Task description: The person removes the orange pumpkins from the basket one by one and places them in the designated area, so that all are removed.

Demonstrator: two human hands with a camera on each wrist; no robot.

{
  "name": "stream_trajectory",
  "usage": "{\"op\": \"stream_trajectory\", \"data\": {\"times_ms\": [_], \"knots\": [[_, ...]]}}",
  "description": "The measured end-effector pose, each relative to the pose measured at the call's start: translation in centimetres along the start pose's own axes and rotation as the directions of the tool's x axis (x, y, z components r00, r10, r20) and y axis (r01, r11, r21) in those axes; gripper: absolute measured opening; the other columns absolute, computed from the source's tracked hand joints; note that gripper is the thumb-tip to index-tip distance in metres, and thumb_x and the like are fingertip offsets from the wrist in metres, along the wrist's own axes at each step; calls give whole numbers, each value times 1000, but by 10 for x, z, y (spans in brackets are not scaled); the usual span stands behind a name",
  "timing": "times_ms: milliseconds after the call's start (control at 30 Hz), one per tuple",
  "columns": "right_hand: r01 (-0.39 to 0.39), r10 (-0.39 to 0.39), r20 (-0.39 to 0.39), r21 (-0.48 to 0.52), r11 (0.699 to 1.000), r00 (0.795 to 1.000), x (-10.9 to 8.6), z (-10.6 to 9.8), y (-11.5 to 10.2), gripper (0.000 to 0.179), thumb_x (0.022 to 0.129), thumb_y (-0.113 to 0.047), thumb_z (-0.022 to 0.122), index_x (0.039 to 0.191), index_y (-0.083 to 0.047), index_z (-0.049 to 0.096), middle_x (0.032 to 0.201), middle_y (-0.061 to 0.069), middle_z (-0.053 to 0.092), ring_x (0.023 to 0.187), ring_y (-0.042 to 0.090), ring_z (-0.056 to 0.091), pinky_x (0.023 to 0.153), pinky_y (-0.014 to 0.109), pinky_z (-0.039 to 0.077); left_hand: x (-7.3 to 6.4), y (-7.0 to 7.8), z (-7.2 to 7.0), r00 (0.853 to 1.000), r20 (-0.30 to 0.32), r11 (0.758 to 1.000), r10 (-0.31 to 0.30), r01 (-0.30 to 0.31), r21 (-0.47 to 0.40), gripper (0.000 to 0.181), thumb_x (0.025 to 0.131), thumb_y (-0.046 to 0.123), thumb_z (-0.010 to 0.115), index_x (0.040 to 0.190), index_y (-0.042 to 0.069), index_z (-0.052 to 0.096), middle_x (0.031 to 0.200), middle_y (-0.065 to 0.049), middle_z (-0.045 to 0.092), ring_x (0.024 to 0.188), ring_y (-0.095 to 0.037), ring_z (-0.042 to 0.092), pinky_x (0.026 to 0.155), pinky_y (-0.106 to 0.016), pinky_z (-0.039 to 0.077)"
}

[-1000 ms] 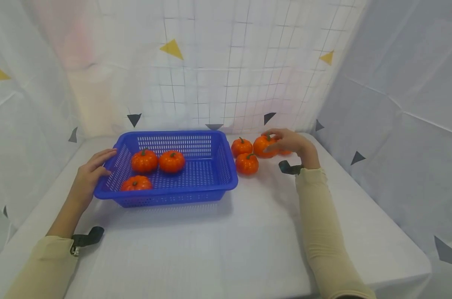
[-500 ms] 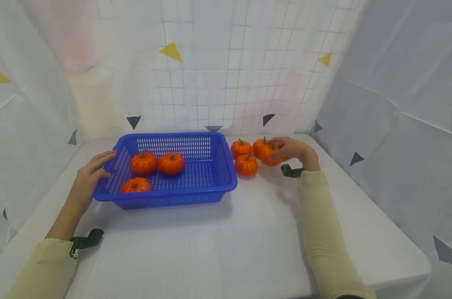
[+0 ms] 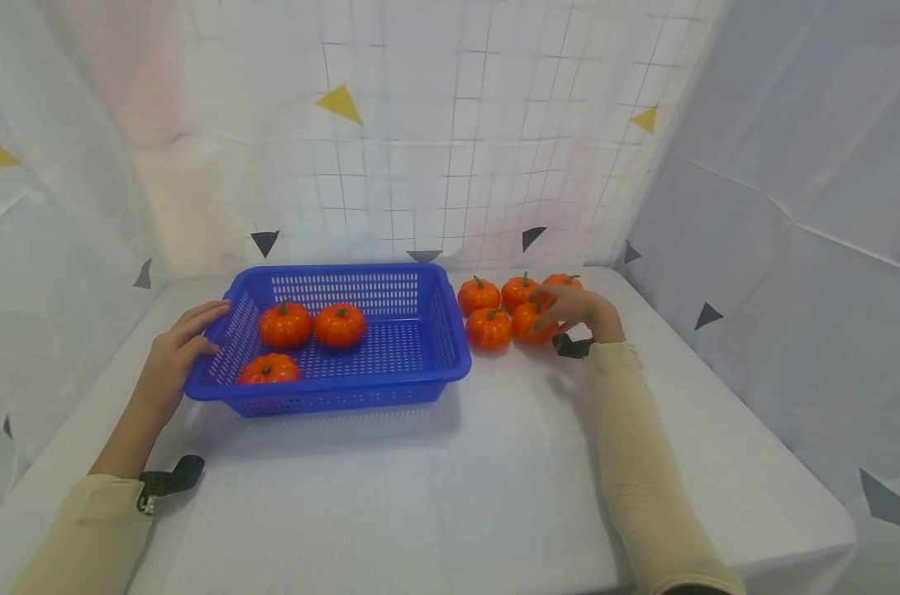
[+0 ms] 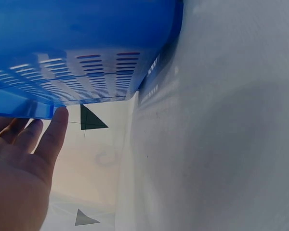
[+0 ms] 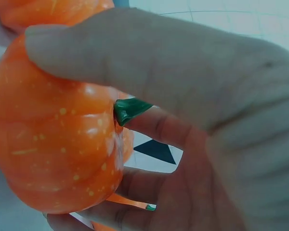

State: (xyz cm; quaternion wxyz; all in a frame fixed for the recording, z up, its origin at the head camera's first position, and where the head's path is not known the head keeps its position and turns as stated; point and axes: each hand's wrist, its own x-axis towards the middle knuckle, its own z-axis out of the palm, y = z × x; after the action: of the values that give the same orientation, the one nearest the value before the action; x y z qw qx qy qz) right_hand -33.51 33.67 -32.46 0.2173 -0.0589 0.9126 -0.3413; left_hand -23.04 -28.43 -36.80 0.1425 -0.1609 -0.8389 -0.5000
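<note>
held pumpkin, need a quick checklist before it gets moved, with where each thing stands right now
1. Right grip secure round the held pumpkin: ok, thumb on one side, fingers on the other.
2. Held pumpkin off the table: cannot tell, no clear gap shows beneath it.
3. Held pumpkin clear of the left neighbour: cannot tell, they nearly meet in the head view.
4. Room in the basket: ok, bare floor at its right end.
5. Basket upright: ok, it stands on the table.
6. Left grip at the basket: ok, fingers at its left rim.
</note>
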Motion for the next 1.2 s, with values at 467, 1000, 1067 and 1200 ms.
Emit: {"op": "stream_trajectory", "data": {"times_ms": [467, 1000, 1067, 1200], "knots": [[-69, 70, 13, -40, 997, 997, 1, 5, -7, 83, 88, -24, 83, 156, -8, 38, 163, 23, 25, 135, 43, 41, 99, 53, 52, 2, -1, 0, 1000, -9, 1000, 0, 0, 8, 47, 106, 6, 44, 152, 1, 50, 161, -16, 40, 151, -29, 32, 116, -21, 28], [-48, 50, 29, -89, 995, 998, -7, -2, -13, 83, 90, -30, 80, 159, -8, 40, 158, 21, 36, 131, 41, 47, 96, 53, 54, 1, -2, -1, 1000, -8, 1000, 16, -16, -12, 47, 106, 6, 45, 153, 2, 51, 161, -13, 41, 150, -22, 33, 117, -22, 26], [-19, 21, 18, -119, 993, 1000, -9, -2, -15, 77, 92, -30, 77, 157, -7, 42, 156, 22, 39, 132, 41, 46, 99, 56, 52, 1, -2, 0, 1000, -9, 1000, 28, -28, -11, 47, 106, 6, 44, 152, 1, 51, 161, -14, 41, 150, -21, 33, 117, -21, 25], [59, -72, -44, -254, 966, 996, -17, -3, -27, 69, 96, -28, 70, 154, -1, 44, 154, 25, 44, 135, 45, 44, 108, 63, 40, 0, -1, 1, 1000, -16, 1000, 19, -19, -14, 47, 105, 5, 44, 151, 0, 51, 160, -16, 42, 151, -22, 33, 116, -19, 25]]}}
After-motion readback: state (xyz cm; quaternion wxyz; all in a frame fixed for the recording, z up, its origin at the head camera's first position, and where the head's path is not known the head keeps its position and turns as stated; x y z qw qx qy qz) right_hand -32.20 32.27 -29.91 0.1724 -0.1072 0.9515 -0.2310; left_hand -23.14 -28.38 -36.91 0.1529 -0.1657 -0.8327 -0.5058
